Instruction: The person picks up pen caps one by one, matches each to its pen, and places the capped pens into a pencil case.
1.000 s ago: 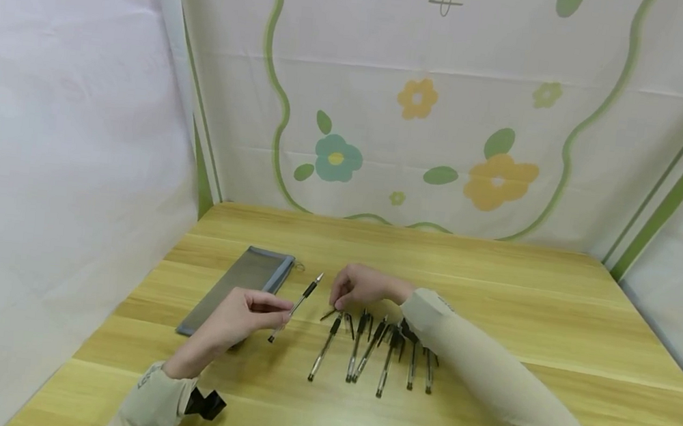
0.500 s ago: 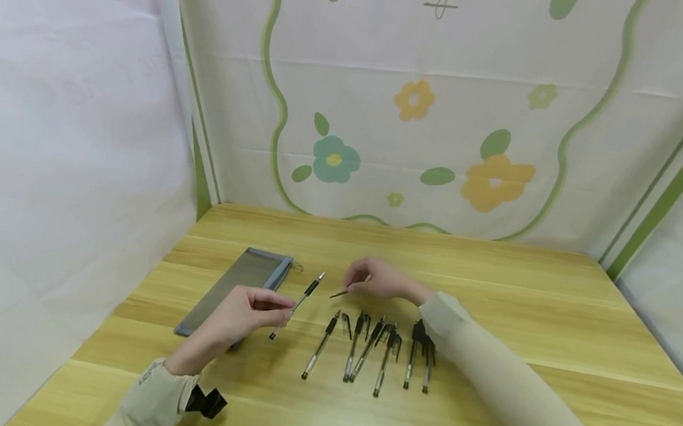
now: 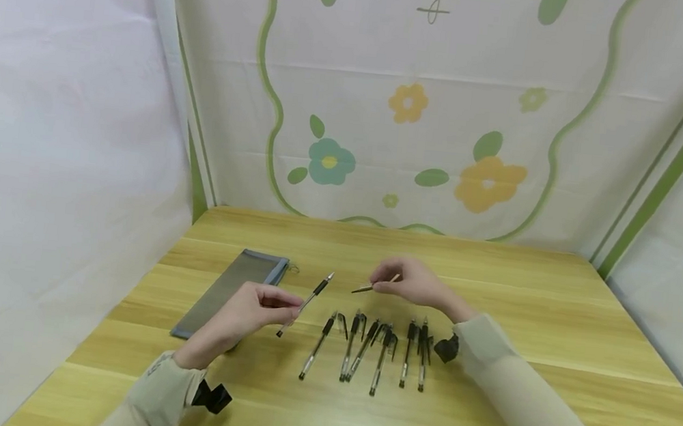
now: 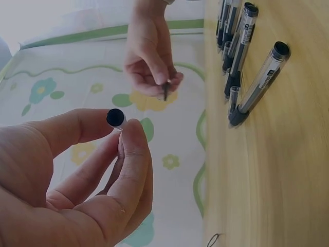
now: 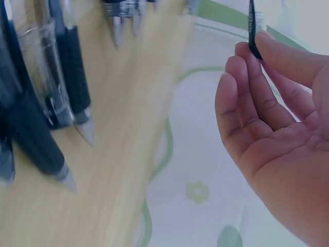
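Observation:
My left hand (image 3: 259, 309) pinches a gel pen (image 3: 308, 299) between thumb and fingers, above the table. Its bare tip points up and away, and its black end plug faces the left wrist camera. My right hand (image 3: 415, 285) holds a small pen cap (image 3: 362, 288) with a dark clip in its fingertips, also raised and apart from the pen. In the right wrist view the cap's dark clip (image 5: 253, 31) shows at the thumb. Below the hands lies a row of several uncapped gel pens (image 3: 317, 348), with pen caps (image 3: 343, 324) beside their tips.
A grey mesh zip pouch (image 3: 225, 291) lies flat at the left of the wooden table (image 3: 483, 405), partly behind my left hand. White cloth walls with a flower print (image 3: 329, 162) stand at the back and both sides.
My right hand has lifted the pen cap from near the row of pens and moved it back and to the right. My left hand keeps its hold on the pen.

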Demonstrator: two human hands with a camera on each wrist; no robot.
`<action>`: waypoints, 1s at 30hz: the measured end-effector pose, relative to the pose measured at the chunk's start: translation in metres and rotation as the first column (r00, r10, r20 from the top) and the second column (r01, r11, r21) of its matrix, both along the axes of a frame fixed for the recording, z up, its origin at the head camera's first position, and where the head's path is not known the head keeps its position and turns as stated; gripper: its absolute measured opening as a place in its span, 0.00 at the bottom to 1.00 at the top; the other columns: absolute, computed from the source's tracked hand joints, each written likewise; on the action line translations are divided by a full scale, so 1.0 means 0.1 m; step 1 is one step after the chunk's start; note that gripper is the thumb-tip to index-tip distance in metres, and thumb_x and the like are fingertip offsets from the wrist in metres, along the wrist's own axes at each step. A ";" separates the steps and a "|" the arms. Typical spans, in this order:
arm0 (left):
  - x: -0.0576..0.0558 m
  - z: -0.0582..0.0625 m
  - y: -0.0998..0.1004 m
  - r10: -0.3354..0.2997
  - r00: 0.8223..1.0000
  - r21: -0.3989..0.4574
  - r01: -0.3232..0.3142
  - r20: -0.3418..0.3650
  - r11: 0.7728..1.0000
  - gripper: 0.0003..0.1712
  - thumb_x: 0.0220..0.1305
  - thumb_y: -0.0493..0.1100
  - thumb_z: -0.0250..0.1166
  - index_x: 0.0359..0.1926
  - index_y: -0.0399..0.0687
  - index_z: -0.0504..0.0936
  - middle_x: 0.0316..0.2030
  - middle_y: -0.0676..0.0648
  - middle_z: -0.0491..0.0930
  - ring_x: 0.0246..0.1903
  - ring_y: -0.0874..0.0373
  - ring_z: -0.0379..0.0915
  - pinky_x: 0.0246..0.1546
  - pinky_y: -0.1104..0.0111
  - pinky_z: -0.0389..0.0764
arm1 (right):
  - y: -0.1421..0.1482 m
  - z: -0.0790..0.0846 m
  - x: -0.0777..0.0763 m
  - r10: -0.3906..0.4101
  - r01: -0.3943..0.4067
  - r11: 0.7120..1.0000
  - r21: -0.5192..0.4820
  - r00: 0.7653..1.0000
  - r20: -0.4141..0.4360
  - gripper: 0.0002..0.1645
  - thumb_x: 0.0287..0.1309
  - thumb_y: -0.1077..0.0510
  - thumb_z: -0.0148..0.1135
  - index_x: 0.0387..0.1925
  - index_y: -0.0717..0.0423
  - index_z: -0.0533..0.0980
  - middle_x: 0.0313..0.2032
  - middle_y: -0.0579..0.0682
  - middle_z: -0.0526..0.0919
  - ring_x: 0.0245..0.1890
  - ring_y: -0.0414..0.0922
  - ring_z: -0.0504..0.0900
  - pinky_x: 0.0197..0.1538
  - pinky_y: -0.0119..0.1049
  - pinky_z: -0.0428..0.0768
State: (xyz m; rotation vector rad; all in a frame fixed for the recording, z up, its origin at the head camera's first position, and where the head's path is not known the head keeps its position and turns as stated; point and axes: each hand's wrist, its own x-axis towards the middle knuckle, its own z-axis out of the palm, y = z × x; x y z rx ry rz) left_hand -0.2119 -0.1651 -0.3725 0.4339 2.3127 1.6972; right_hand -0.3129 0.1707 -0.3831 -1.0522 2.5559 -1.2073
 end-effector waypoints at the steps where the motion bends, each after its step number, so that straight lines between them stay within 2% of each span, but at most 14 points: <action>1: -0.01 0.00 0.01 -0.005 1.000 0.000 0.005 -0.004 1.000 0.17 0.63 0.43 0.70 0.51 0.39 0.85 0.42 0.44 0.85 0.41 0.49 0.81 0.48 0.55 0.79 | 0.04 0.02 0.02 -0.022 0.022 1.000 -0.007 1.000 0.000 0.08 0.63 0.56 0.67 0.43 0.52 0.83 0.38 0.42 0.85 0.39 0.42 0.83 0.46 0.40 0.81; 8: -0.06 -0.05 0.10 -0.053 0.999 0.008 0.053 -0.008 0.999 0.17 0.64 0.42 0.70 0.52 0.41 0.85 0.43 0.44 0.84 0.42 0.49 0.81 0.48 0.50 0.79 | 0.30 0.17 0.27 -0.166 0.171 0.980 -0.106 0.985 0.053 0.11 0.62 0.53 0.68 0.43 0.55 0.83 0.38 0.47 0.85 0.39 0.48 0.82 0.43 0.44 0.81; 14: -0.12 0.02 0.18 -0.107 0.994 -0.013 0.107 -0.025 0.994 0.16 0.64 0.43 0.69 0.51 0.44 0.85 0.43 0.46 0.85 0.42 0.49 0.81 0.48 0.49 0.79 | 0.47 0.34 0.60 -0.269 0.285 0.944 -0.166 0.957 0.112 0.14 0.61 0.49 0.69 0.43 0.53 0.84 0.39 0.50 0.84 0.40 0.50 0.82 0.43 0.43 0.81; 17: -0.16 0.05 0.22 -0.139 0.990 -0.032 0.138 -0.026 0.990 0.16 0.64 0.45 0.70 0.51 0.47 0.86 0.44 0.47 0.85 0.42 0.50 0.81 0.49 0.49 0.78 | 0.49 0.37 0.72 -0.301 0.325 0.925 -0.196 0.943 0.141 0.14 0.60 0.47 0.69 0.44 0.50 0.84 0.42 0.50 0.84 0.39 0.50 0.83 0.44 0.43 0.81; 21: -0.21 0.09 0.31 -0.196 0.980 -0.060 0.194 -0.030 0.979 0.15 0.63 0.47 0.70 0.50 0.50 0.86 0.45 0.45 0.85 0.43 0.52 0.82 0.51 0.50 0.77 | 0.50 0.32 0.78 -0.323 0.358 0.903 -0.239 0.931 0.171 0.14 0.59 0.48 0.70 0.44 0.49 0.85 0.45 0.52 0.85 0.41 0.50 0.83 0.45 0.42 0.81; 26: -0.25 0.18 0.39 -0.267 0.962 -0.084 0.263 -0.046 0.961 0.14 0.63 0.47 0.70 0.49 0.51 0.87 0.45 0.43 0.85 0.43 0.51 0.82 0.49 0.50 0.79 | 0.50 0.26 0.79 -0.339 0.385 0.882 -0.273 0.919 0.200 0.16 0.58 0.48 0.70 0.45 0.51 0.85 0.43 0.54 0.85 0.42 0.54 0.82 0.44 0.42 0.81; 30: -0.28 0.25 0.43 -0.308 0.950 -0.123 0.299 -0.056 0.946 0.14 0.64 0.46 0.70 0.50 0.52 0.87 0.46 0.45 0.85 0.44 0.53 0.82 0.47 0.57 0.80 | 0.50 0.26 0.79 -0.353 0.401 0.874 -0.275 0.912 0.208 0.17 0.58 0.48 0.71 0.45 0.51 0.85 0.42 0.53 0.85 0.41 0.54 0.81 0.43 0.42 0.81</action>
